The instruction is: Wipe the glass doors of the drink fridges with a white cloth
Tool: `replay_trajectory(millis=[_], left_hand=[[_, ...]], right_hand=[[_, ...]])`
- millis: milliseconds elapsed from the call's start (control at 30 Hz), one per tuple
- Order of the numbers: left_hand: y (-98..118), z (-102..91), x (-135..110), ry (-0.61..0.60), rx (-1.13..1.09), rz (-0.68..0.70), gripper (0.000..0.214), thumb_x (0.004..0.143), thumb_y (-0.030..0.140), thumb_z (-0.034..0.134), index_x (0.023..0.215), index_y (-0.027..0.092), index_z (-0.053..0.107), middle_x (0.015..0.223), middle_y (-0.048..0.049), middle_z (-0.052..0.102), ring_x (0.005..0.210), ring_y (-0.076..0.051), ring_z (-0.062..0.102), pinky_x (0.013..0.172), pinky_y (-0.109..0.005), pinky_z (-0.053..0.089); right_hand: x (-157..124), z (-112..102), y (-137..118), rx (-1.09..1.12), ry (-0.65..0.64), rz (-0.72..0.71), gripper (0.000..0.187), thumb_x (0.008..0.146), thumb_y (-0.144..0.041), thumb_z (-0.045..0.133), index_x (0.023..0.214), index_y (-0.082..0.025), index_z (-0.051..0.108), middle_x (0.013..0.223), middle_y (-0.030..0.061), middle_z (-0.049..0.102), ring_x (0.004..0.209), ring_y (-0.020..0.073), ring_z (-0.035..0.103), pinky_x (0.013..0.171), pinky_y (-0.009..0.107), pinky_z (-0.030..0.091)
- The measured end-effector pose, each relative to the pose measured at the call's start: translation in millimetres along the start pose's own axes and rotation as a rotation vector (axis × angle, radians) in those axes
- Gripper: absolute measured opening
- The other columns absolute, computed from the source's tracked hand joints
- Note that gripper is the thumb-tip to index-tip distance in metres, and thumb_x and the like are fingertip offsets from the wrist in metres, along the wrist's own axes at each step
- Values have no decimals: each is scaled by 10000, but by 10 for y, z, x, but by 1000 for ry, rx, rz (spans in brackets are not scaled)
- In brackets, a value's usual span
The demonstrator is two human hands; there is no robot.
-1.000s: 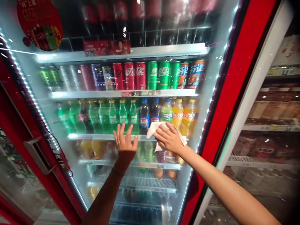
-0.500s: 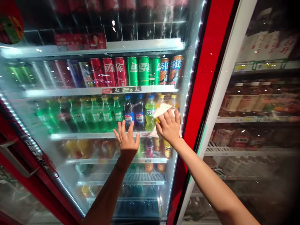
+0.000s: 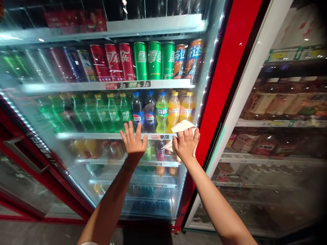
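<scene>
My left hand (image 3: 133, 140) lies flat and open against the glass door (image 3: 76, 112) of a drinks fridge, fingers spread, level with the bottle shelf. My right hand (image 3: 186, 144) presses a white cloth (image 3: 182, 127) against the same glass near the door's right edge, fingers flat over it. Behind the glass stand a row of red, green and orange cans (image 3: 148, 60) and a row of green, dark and yellow bottles (image 3: 143, 112).
The fridge door's red frame (image 3: 227, 75) runs diagonally on the right. Beyond it another glass-fronted cooler (image 3: 281, 112) holds packaged goods on shelves. A second red door with a metal handle (image 3: 24, 156) stands at the left. Grey floor shows at the bottom.
My right hand slid the cloth rightwards across the glass to the door's right edge, then slightly down. The left hand stayed flat on the glass. The view shifted downward.
</scene>
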State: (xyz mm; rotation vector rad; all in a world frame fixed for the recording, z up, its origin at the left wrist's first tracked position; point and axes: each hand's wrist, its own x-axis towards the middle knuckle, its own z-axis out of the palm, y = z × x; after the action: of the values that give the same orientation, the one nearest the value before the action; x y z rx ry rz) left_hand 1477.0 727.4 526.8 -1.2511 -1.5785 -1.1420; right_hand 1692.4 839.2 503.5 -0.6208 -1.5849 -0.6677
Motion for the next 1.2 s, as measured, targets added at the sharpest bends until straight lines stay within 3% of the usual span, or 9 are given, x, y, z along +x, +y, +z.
replay_trajectory(millis=[100,333,500,700,867,1000,1033,1067,1200], left_hand=[[18,8,-32,-5,9,-4,595,979,416,535,1523,180,490,1688,-176,267,1601,-354,110,1277,-643,54],[41,22,-319,-2,10,-24,536,990,370,526,1478,147,543,1635,-207,369,1589,-344,178,1274,-630,154],[-35,69,-535,-84,3,-35,547,988,405,501,1452,123,569,1611,-238,396,1587,-366,172,1265,-648,158],[-170,70,-593,-163,-8,-8,576,985,473,470,1425,122,595,1575,-249,446,1572,-404,210,1238,-688,177],[-261,42,-644,-135,-30,87,528,1005,464,485,1394,135,623,1568,-229,464,1562,-379,262,1248,-641,208],[-439,-20,-676,-116,-32,202,430,1007,400,543,1358,178,655,1530,-187,529,1528,-322,361,1266,-534,238],[-488,-43,-676,-122,-33,235,410,1006,381,555,1356,194,657,1517,-172,548,1515,-306,388,1266,-504,247],[-532,-66,-673,-129,-34,268,394,1006,360,561,1357,207,657,1506,-159,563,1502,-293,412,1264,-479,257],[-608,-126,-652,-112,-16,348,372,1006,282,563,1362,217,650,1494,-149,578,1484,-284,441,1244,-455,288]], right_hand=[[-51,13,-17,-16,-5,18,294,952,-299,578,1228,-231,653,1289,141,665,1372,329,509,1209,644,314],[-819,-63,-83,-20,-24,-88,134,919,-272,613,1026,-293,692,1066,78,702,1257,299,586,1218,552,356],[-621,57,-250,-29,-13,155,271,921,-275,563,1174,-238,652,1270,149,649,1354,344,517,1196,689,311],[-760,72,-235,-30,-19,96,254,907,-256,570,1147,-251,653,1280,141,646,1377,327,506,1195,647,351],[-751,222,-608,-90,101,425,335,952,-245,474,1239,-170,630,1361,238,582,1446,378,413,1145,719,345],[-709,221,-663,14,-65,2,220,932,-257,564,1117,-271,682,1223,114,678,1343,288,534,1217,584,338],[-709,201,-618,24,-70,-41,209,932,-257,566,1105,-280,683,1207,97,686,1328,277,549,1218,571,343],[-708,188,-577,12,-44,1,219,938,-256,550,1115,-272,679,1225,104,681,1335,285,546,1211,585,346],[-678,254,-660,-93,164,475,339,973,-245,429,1233,-162,631,1398,244,567,1433,380,435,1157,715,319]])
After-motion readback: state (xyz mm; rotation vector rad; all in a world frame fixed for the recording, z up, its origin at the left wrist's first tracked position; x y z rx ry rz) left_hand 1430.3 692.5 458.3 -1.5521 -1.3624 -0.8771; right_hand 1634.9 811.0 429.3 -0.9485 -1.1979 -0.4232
